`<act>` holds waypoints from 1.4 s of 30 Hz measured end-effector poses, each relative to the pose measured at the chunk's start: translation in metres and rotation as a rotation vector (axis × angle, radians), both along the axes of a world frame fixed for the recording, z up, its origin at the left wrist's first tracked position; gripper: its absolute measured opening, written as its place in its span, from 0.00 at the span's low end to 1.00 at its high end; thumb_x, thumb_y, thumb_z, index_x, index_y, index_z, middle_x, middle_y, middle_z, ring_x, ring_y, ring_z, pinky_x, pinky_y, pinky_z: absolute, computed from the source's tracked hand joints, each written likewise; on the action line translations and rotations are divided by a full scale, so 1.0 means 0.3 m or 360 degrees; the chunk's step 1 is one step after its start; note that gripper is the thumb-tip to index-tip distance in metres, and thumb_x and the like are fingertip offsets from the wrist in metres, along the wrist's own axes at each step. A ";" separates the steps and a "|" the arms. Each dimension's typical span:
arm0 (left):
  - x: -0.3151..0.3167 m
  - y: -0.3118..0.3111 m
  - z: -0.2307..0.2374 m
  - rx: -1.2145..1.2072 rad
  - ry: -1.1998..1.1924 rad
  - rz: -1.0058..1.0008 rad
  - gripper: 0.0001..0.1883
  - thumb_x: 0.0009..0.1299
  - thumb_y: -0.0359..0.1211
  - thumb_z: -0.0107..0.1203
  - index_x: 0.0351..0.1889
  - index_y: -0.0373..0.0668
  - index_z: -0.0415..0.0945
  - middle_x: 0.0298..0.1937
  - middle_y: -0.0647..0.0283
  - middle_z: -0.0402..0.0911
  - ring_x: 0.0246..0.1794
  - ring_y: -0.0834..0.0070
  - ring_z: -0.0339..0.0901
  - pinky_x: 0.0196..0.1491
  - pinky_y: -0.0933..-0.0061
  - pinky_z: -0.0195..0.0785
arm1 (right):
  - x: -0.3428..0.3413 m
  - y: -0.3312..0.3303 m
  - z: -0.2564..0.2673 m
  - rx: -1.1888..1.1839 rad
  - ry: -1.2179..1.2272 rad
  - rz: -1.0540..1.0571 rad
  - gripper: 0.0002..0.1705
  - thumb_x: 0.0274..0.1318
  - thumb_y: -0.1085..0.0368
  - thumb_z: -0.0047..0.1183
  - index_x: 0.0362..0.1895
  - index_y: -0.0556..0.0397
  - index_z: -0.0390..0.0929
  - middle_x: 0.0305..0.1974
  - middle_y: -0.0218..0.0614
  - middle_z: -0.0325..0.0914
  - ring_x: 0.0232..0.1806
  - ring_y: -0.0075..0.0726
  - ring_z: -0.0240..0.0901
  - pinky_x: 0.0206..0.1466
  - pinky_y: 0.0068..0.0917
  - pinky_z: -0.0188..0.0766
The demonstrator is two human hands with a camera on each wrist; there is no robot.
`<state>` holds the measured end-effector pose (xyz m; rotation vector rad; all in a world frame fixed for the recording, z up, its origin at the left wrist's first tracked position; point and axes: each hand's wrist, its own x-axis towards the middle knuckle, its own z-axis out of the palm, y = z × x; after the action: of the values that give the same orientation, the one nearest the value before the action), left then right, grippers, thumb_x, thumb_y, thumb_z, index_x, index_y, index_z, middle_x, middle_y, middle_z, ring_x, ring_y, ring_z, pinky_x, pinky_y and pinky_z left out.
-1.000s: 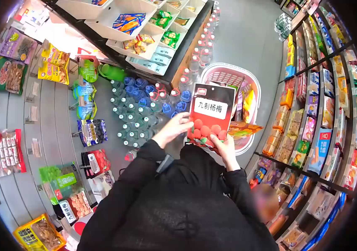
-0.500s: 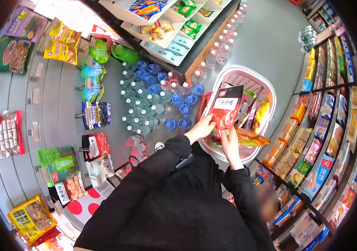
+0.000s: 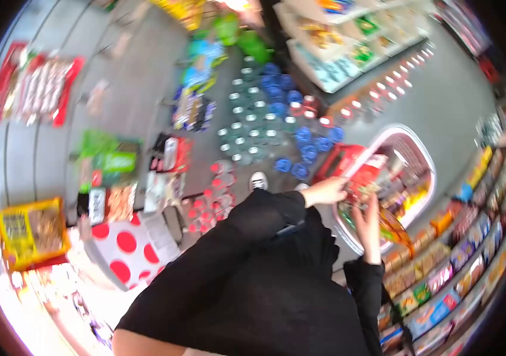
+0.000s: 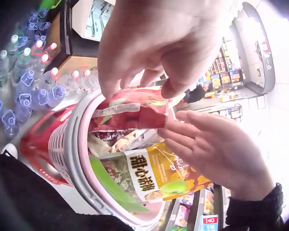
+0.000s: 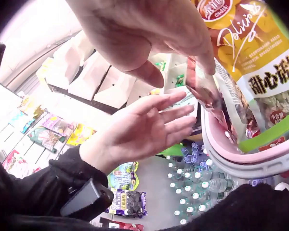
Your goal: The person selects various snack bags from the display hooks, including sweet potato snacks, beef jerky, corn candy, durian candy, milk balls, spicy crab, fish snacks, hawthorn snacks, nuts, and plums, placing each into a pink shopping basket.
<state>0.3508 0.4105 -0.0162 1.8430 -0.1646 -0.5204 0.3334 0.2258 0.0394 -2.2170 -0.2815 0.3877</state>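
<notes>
In the head view, a red snack bag (image 3: pixel 366 171) lies inside the pink-rimmed shopping basket (image 3: pixel 433 172), among other packets. My left hand (image 3: pixel 327 191) is over the basket's near left side, its fingers straight beside the bag, as the right wrist view shows. Close to the bag's lower edge is my right hand (image 3: pixel 369 228), fingers extended and grasping nothing. In the left wrist view the red bag (image 4: pixel 130 116) lies between the two hands, the left hand (image 4: pixel 164 48) over it and the right fingertips right at its edge. A yellow and orange plum bag (image 4: pixel 159 173) leans at the basket's near side.
Several water bottles (image 3: pixel 247 127) stand on the floor left of the basket. Snack bags hang on the left wall panel (image 3: pixel 101 35). Shelves of packaged snacks (image 3: pixel 442 267) run along the right. A display stand with bins (image 3: pixel 330 65) is beyond the bottles. Another red basket (image 4: pixel 38 144) adjoins the pink one.
The red bag has gone from upright in both hands down into the basket, and the hands have let go of it. The head view has swung, shifting the basket rightward.
</notes>
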 end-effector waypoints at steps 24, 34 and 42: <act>-0.359 1.425 0.223 0.1182 -0.0218 0.1939 0.11 0.55 0.28 0.46 0.36 0.34 0.72 0.32 0.49 0.74 0.34 0.59 0.73 0.37 0.69 0.65 | 0.242 1.263 0.174 0.0148 -0.0028 0.1429 0.22 0.44 0.68 0.49 0.47 0.59 0.64 0.46 0.46 0.65 0.51 0.46 0.61 0.52 0.32 0.57; -0.236 1.545 0.153 0.1688 0.0340 0.1531 0.07 0.54 0.30 0.46 0.26 0.41 0.74 0.30 0.54 0.76 0.33 0.57 0.73 0.34 0.59 0.66 | 0.131 1.354 0.031 0.0343 0.0534 0.1275 0.19 0.47 0.66 0.49 0.47 0.54 0.66 0.42 0.41 0.68 0.42 0.36 0.67 0.40 0.25 0.64; -0.199 1.560 0.146 0.1888 0.0395 0.1186 0.07 0.53 0.29 0.46 0.27 0.41 0.75 0.30 0.57 0.77 0.33 0.60 0.75 0.31 0.62 0.67 | 0.130 1.257 -0.025 0.0347 0.0755 0.1087 0.19 0.47 0.69 0.48 0.46 0.56 0.66 0.40 0.38 0.70 0.38 0.30 0.69 0.40 0.24 0.65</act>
<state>0.2913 0.8785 0.0278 2.6938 1.1944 -0.2975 0.3724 0.6028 0.0320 -1.6981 -0.7769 1.1671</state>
